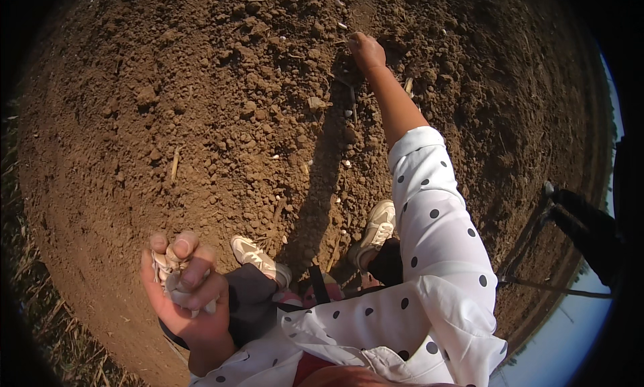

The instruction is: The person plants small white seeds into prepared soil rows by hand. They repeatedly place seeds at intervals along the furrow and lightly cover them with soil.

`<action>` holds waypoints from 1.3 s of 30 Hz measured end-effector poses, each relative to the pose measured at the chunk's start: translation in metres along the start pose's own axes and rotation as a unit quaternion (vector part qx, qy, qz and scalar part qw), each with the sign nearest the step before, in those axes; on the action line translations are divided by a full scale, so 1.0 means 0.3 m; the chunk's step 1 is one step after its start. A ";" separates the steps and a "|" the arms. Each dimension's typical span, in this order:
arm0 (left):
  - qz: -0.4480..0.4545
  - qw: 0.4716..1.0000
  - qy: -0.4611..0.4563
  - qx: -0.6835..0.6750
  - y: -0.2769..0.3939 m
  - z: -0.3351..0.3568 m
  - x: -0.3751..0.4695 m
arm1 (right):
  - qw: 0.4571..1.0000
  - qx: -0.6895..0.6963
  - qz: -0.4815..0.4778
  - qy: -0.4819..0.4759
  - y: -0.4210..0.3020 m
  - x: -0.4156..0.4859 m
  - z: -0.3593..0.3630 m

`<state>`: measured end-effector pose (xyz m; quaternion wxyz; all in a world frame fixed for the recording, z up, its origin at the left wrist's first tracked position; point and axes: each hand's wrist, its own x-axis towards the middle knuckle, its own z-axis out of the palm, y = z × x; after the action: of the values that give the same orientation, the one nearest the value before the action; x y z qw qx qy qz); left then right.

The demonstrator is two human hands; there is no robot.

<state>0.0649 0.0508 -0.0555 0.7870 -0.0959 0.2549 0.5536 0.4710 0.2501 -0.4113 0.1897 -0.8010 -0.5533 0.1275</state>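
Note:
My left hand, at the lower left, is curled palm up around several pale garlic cloves. Stretched far forward, my right hand is low over the loose brown soil, its fingers drawn together and pointing down. Whether a clove is between those fingertips is hidden. Just beyond them a white clove lies on the ground. More cloves are scattered in rough lines between my feet and that hand, among them one clove beside the arm's shadow and another clove closer in.
My beige shoes stand apart on the clods, with a pink item partly hidden between my legs. Dry stalks lie about. Dry grass borders the left. At right are another person's dark-trousered legs and a long thin pole.

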 end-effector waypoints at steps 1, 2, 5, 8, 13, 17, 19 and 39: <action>-0.003 1.000 -0.001 -0.001 -0.002 0.001 0.002 | 1.000 0.001 -0.008 -0.009 0.002 0.027 -0.004; -0.004 1.000 0.000 -0.003 -0.002 0.001 0.005 | 1.000 -0.016 -0.006 -0.023 -0.001 0.051 0.000; 0.003 1.000 0.011 -0.003 -0.001 0.005 0.029 | 0.995 -0.065 -0.009 -0.077 -0.018 0.124 0.024; 0.003 1.000 0.019 -0.013 -0.002 0.005 0.047 | 0.983 -0.103 -0.019 -0.152 -0.017 0.170 0.028; 0.001 0.999 0.032 -0.034 0.007 0.006 0.078 | 0.986 -0.062 -0.027 -0.155 -0.002 0.204 0.027; -0.004 0.999 0.031 -0.042 0.006 0.008 0.091 | 0.984 -0.088 -0.023 -0.152 0.013 0.229 0.066; -0.004 0.999 0.033 -0.040 0.003 0.009 0.091 | 0.978 -0.111 -0.039 -0.175 0.022 0.248 0.086; -0.021 0.999 -0.021 -0.030 0.008 0.005 -0.018 | 0.937 -0.187 -0.284 -0.074 -0.259 -0.189 0.093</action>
<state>0.0617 0.0479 -0.0511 0.8004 -0.1130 0.2199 0.5462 0.3742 0.2263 -0.4021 0.0234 -0.6196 -0.7843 0.0214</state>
